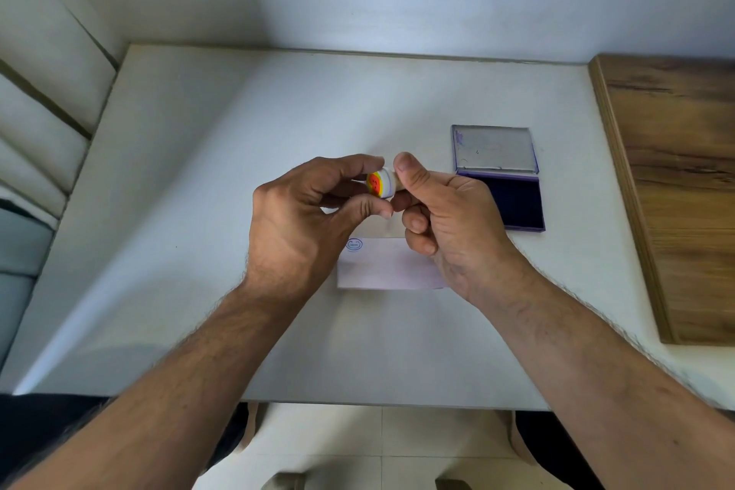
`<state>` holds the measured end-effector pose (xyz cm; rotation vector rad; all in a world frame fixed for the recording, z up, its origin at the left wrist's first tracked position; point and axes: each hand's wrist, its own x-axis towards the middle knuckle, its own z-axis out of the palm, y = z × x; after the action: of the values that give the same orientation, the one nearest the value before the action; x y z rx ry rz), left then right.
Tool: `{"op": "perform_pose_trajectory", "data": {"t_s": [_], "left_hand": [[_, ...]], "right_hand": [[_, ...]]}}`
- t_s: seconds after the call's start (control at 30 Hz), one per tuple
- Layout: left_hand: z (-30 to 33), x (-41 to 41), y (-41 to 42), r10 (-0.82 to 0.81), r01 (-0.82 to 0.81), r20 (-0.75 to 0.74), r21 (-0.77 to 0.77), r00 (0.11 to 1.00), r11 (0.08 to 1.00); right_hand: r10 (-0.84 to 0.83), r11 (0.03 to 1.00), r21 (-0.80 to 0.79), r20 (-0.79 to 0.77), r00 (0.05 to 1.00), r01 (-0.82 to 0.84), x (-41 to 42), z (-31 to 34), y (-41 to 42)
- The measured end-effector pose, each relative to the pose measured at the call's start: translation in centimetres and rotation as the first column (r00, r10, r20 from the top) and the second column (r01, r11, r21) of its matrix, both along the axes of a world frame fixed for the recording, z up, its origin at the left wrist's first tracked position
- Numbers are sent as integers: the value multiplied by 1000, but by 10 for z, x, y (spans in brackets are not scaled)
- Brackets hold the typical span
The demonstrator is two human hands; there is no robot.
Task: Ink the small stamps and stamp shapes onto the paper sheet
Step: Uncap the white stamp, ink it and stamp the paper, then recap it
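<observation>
Your frame is evenly lit, soft daylight, bluish cast. Pale light streak crosses the table (pixel 207 179) from lower left toward centre. Your hands throw soft shadows below them. Mild glare on the ink pad lid (pixel 494 148). Wide-angle bending at edges; wood board (pixel 676 191) at right looks smeared. Centre fairly sharp.

A small stamp (pixel 381 182) with an orange-and-yellow end is held between left hand (pixel 302 219) and right hand (pixel 445 219) above the table (pixel 199 211). A paper sheet (pixel 382 267) bearing one blue print lies beneath. An open ink pad (pixel 513 199) is seen toward the right edge.
</observation>
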<state>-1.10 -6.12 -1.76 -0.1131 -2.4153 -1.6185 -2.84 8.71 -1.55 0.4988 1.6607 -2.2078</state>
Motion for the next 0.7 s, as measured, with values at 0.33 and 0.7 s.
{"op": "perform_pose_trajectory", "data": {"t_s": [0.33, 0.7], "left_hand": [[1, -1, 0, 25, -39, 114, 117, 993, 992], [6, -2, -2, 12, -40, 141, 200, 990, 979]], "right_hand": [[-21, 999, -29, 2, 1000, 21, 0, 1, -2], [-147, 988, -61, -48, 988, 144, -3, 4, 5]]}}
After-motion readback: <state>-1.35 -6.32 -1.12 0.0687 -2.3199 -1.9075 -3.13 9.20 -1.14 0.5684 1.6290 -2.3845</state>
